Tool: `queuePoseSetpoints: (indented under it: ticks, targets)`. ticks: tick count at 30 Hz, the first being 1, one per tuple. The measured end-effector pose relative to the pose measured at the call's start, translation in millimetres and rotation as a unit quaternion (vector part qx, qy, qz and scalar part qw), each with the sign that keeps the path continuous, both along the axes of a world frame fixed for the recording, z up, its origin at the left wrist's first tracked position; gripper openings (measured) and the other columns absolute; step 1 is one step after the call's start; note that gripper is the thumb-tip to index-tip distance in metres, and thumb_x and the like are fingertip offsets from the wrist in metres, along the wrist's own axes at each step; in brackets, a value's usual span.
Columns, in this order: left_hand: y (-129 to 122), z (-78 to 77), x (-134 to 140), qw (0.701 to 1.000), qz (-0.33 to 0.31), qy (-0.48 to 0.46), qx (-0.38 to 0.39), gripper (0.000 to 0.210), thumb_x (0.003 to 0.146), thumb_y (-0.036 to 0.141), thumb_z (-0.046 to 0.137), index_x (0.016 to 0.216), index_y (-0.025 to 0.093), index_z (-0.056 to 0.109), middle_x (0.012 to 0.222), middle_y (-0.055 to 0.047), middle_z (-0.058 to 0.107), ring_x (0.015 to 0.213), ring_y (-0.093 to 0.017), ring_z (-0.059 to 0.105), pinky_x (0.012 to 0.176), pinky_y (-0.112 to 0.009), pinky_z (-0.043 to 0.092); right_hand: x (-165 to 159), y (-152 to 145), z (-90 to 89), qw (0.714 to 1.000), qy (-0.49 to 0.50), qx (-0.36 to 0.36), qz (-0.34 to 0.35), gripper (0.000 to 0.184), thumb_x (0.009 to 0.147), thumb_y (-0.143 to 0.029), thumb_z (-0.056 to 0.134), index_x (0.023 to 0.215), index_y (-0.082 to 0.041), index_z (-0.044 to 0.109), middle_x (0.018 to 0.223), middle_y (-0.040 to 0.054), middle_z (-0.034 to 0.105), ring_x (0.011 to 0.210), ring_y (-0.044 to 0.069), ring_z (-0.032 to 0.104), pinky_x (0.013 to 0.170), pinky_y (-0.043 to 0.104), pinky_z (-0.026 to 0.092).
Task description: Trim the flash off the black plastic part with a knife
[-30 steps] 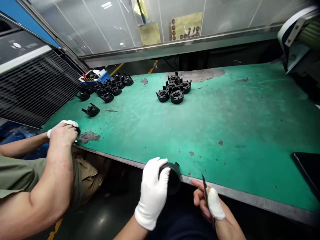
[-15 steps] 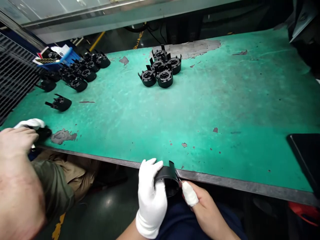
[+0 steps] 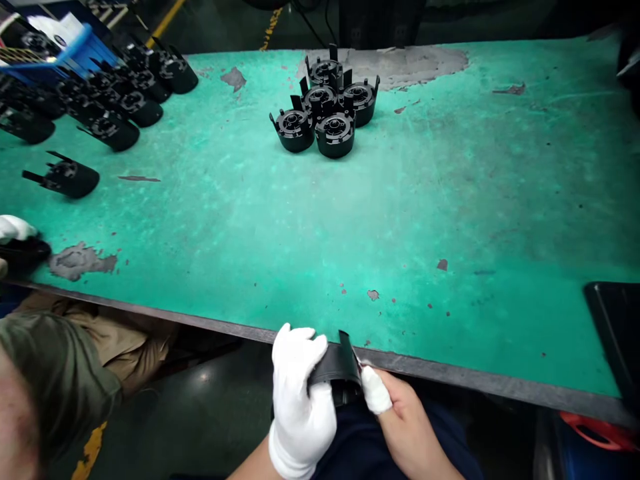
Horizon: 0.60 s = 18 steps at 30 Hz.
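Observation:
My left hand point(image 3: 301, 403), in a white glove, is closed around a round black plastic housing point(image 3: 333, 365) at the table's front edge. An upright tab rises from the housing's far right side, and its hollow opening faces down toward me. On the right side of the housing, my right hand point(image 3: 400, 407) is bare apart from a white cover on the thumb. Its fingers pinch a thin metal blade point(image 3: 357, 359) against the housing's edge. Most of that tool is hidden by the thumb and the housing.
Several black housings point(image 3: 335, 135) with upright tabs stand grouped on the green tabletop point(image 3: 450, 187). More housings point(image 3: 113, 130) crowd beside a blue bin point(image 3: 83, 50) at left. A co-worker's gloved hand point(image 3: 17, 229) holds a black part. A black flat object point(image 3: 617, 333) lies at right.
The view has shifted, so the table things appear farther left and higher. The housing in my hands has tilted, showing less of its opening. Both hands keep their hold.

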<state>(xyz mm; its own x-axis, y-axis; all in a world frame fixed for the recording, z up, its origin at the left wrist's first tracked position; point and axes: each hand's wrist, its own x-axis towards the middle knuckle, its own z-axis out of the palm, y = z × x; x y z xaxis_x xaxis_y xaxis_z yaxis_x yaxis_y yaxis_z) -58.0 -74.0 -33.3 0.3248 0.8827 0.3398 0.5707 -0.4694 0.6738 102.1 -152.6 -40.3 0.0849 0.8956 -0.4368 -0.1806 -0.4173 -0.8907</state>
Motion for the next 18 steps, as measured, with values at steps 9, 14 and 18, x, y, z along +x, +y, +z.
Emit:
queuePoseSetpoints:
  ticks: [9, 14, 18]
  targets:
    - [4, -4.2, 0, 1.000, -0.008, -0.007, 0.021, 0.048, 0.088, 0.001, 0.053, 0.131, 0.021, 0.058, 0.125, -0.008, 0.065, 0.124, -0.024, 0.061, 0.124, -0.063, 0.033, -9, -14, -1.7, 0.995, -0.001, -0.010, -0.096, 0.063, 0.105, -0.074, 0.051, 0.113, -0.018, 0.077, 0.076, 0.0054, 0.059, 0.075, 0.027, 0.061, 0.073, 0.033, 0.056]
    - [4, -4.4, 3, 0.999, 0.006, -0.001, 0.036, 0.047, 0.090, 0.003, 0.051, 0.132, 0.022, 0.057, 0.125, -0.008, 0.065, 0.124, -0.024, 0.061, 0.123, -0.063, 0.035, -9, -15, -5.1, 0.996, -0.038, 0.039, -0.070, 0.065, 0.102, -0.066, 0.065, 0.148, -0.021, 0.060, 0.080, 0.0021, 0.059, 0.069, 0.022, 0.060, 0.069, 0.027, 0.055]
    - [0, 22.2, 4, 0.999, -0.010, 0.038, -0.002, 0.046, 0.094, 0.009, 0.051, 0.137, 0.025, 0.054, 0.129, -0.008, 0.065, 0.127, -0.024, 0.061, 0.122, -0.057, 0.040, -1, -15, -8.5, 0.986, -0.132, 0.103, -0.011, 0.051, 0.108, -0.048, 0.062, 0.151, -0.021, 0.058, 0.114, 0.0077, 0.067, 0.099, 0.025, 0.066, 0.092, 0.027, 0.055]
